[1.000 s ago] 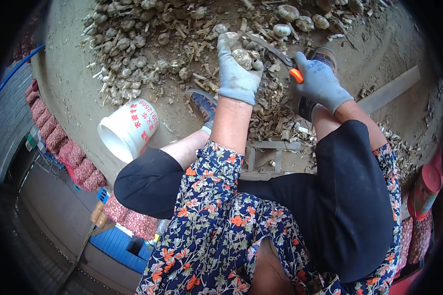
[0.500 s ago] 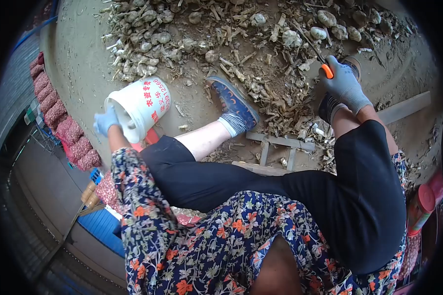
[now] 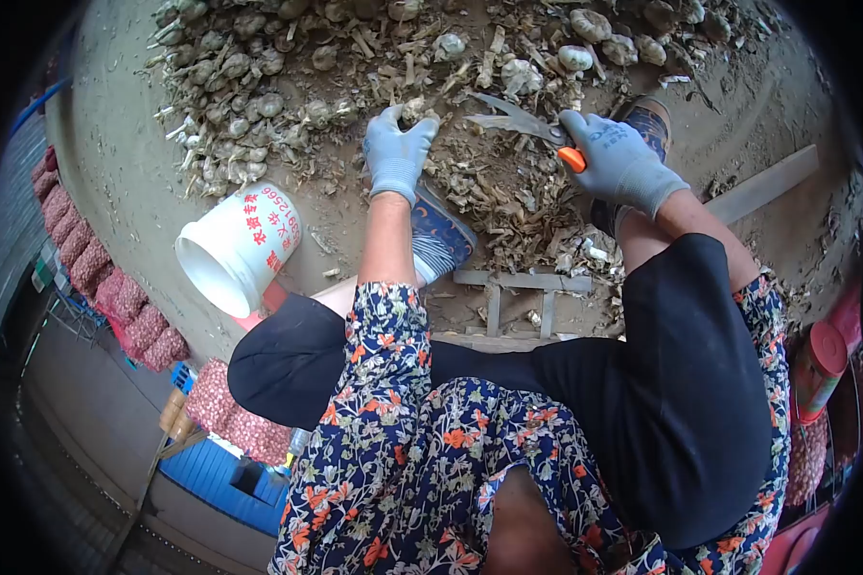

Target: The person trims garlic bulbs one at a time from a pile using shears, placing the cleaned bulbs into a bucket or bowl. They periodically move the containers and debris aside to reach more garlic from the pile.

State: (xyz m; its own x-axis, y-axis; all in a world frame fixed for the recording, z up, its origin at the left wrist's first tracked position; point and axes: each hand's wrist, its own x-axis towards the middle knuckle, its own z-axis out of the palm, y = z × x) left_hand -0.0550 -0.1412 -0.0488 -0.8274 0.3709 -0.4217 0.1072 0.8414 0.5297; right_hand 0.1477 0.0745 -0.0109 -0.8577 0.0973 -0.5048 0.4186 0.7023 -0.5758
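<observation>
Item: shears (image 3: 513, 120), orange-handled, blades parted and pointing towards the left hand; carried in the gloved right hand (image 3: 618, 163), whose fingers are wrapped firmly round the grip. Just left of the shears' tips: gloved left hand (image 3: 396, 153), fingers bent down over a garlic bulb (image 3: 414, 107) at the near edge of the heap — whether they have closed on it cannot be told. Further left of the shears, and beyond them: garlic heap (image 3: 249, 96), bulbs with stalks on, lying on bare ground. Below the shears: litter of cut stalks (image 3: 508, 192), a blue shoe (image 3: 441, 230), a wooden frame (image 3: 518, 287). Well left of and below the shears: white bucket (image 3: 244, 240), tipped on its side. Hazards, as judged: the open blades stand near the left fingers, so a hurried squeeze or a reach across could nip the glove; a loose hold on a dusty bulb could drop it back among the others; the tipped bucket could roll if a knee knocks it — the stalk litter offers poor footing for the shoe.
</observation>
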